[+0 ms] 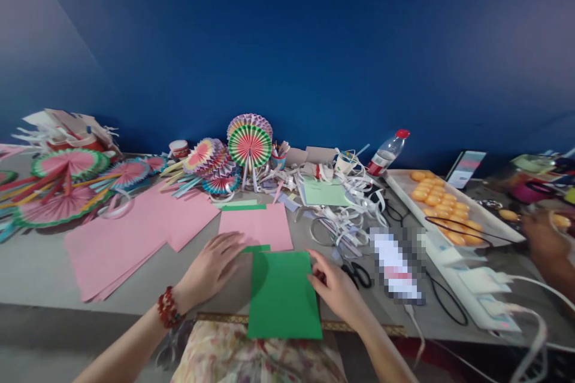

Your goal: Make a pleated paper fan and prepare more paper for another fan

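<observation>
A green paper sheet (283, 296) lies in front of me, hanging over the table's near edge. My left hand (214, 268) rests flat on the table beside its upper left corner, fingers stretched out, holding nothing. A red bead bracelet sits on that wrist. My right hand (335, 287) touches the sheet's right edge with curled fingers, pinching the paper. Behind the green sheet lies a pink sheet (256, 226) with a green strip at its top.
A stack of pink sheets (135, 239) lies at left, with finished paper fans (250, 145) and more behind. Black scissors (357, 273), white paper strips, a water bottle (387, 152), a white tray (399, 182) of orange pieces and cables sit at right. Another person's hand (545, 239) is far right.
</observation>
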Available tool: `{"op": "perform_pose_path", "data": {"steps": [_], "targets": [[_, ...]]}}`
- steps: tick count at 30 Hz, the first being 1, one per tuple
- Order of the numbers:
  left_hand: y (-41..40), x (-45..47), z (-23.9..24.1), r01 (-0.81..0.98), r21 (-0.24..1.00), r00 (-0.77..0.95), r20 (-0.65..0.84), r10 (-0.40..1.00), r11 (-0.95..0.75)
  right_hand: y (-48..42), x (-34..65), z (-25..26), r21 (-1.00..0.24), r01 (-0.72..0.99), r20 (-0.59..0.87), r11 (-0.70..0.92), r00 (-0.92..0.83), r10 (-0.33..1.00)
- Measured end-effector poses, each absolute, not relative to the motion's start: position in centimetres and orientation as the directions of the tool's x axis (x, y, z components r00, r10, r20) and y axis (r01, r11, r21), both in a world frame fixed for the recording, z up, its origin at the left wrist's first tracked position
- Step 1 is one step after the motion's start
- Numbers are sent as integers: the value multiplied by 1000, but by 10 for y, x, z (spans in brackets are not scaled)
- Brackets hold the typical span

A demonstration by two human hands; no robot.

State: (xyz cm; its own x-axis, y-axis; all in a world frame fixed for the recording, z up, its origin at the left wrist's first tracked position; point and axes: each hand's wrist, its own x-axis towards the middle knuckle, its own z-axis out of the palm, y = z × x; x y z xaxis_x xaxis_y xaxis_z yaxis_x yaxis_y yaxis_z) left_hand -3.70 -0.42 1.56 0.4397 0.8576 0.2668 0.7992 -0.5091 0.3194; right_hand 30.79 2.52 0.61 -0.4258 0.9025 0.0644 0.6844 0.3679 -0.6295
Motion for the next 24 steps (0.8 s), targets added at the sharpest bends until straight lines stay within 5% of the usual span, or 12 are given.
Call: {"op": "perform_pose_path", "data": {"steps": [5,12,18,24], "targets": [[-45,0,20,596,390,709,156,688,-702,26,305,1,-575,699,124,426,-440,889],[-68,16,13,649,342,671,166,723,-680,9,306,12,-465,717,287,520,-434,854],[-72,15,9,666,362,630,196,751,-653,-29,313,34,-527,543,114,654,-717,687],[-67,16,10,663,366,621,219,753,-653,-33,311,16,-548,541,165,638,-678,717]]}}
